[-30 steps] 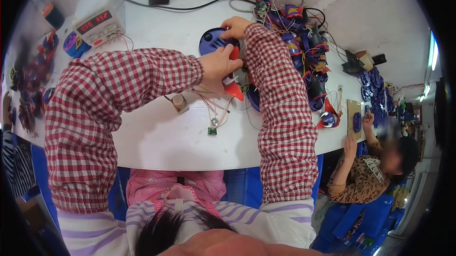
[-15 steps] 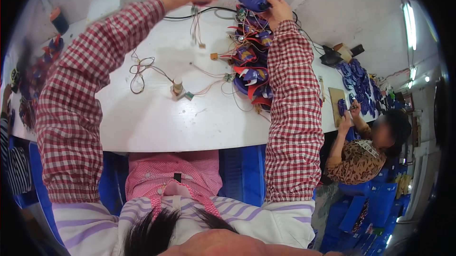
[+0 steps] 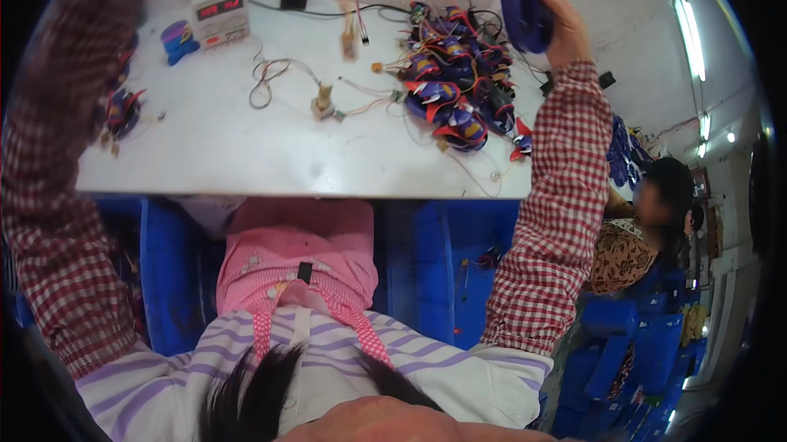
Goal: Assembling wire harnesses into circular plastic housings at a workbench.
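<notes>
My right hand (image 3: 567, 31) is raised over the far right of the table, its fingers closed round the edge of a dark blue-purple oval plastic shell (image 3: 520, 12). The shell stands on its side, its hollow face partly toward me. Below and left of it lies a heap of blue, red and purple plastic assemblies (image 3: 459, 73) with thin wires. My left forearm (image 3: 61, 114), in a checked sleeve, reaches up past the upper left edge, and that hand is out of sight. Blurred thin wires with a small connector (image 3: 348, 36) hang from the top edge; what holds them is hidden.
On the white table (image 3: 328, 167) stand a white box with a red display (image 3: 221, 9), a blue figure-like piece (image 3: 178, 42) and a small part with looped wires (image 3: 323, 104). Another assembly (image 3: 121, 113) lies at left. Blue bins (image 3: 172, 278) sit below; a co-worker (image 3: 627, 245) is at right.
My left hand, with the piece in it, has gone out of view at the upper left. My right hand has moved right and turned the shell edge-on, uncovering more of the heap.
</notes>
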Motion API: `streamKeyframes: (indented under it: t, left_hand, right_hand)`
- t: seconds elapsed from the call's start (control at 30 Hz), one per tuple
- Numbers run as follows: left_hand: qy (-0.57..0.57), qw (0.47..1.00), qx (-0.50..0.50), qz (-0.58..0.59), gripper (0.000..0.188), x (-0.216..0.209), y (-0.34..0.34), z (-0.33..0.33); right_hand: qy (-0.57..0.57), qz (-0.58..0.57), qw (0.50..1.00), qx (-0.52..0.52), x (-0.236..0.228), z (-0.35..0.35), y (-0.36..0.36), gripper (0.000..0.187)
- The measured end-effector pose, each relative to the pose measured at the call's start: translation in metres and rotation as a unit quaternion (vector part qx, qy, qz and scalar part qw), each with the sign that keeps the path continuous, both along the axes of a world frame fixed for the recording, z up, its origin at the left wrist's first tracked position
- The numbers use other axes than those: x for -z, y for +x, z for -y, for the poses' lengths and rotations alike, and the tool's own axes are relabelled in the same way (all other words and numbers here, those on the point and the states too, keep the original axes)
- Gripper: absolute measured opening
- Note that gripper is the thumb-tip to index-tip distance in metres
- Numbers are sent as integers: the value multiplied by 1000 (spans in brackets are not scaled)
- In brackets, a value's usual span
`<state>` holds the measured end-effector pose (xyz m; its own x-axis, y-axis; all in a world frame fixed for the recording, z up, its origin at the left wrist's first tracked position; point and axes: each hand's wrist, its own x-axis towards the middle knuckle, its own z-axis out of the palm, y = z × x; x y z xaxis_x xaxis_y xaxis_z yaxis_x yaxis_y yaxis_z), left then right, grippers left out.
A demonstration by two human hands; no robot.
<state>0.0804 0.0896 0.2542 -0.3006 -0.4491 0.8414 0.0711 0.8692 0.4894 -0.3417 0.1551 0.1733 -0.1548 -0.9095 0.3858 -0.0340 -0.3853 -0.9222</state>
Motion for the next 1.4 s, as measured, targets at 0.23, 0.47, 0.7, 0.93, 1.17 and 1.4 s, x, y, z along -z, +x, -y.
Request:
streamKeyframes:
  t: [0.23,0.47,0.7,0.93,1.17,1.4]
  left_hand:
    - [224,963,-112,100,58,140,117,-36]
    - [149,880,-379,243,62,307,164,-36]
    - [200,841,-441,242,69,363,176,6]
    - [265,849,-406,211,72,375,177,25]
    - [150,900,-375,164,64,360,177,-24]
    - [253,895,-155,332,37,330,46,-45]
  right_hand:
    - [142,145,967,-153,104,-68,87,32]
    - [294,206,919,-163,239,-78,179,17]
    - [346,90,934,8,264,-48,240,19]
    - [385,3,923,9,273,-23,231,24]
    - [228,-320,910,131,260,-1,200,47]
    - [142,-332,931,49,255,56,210,44]
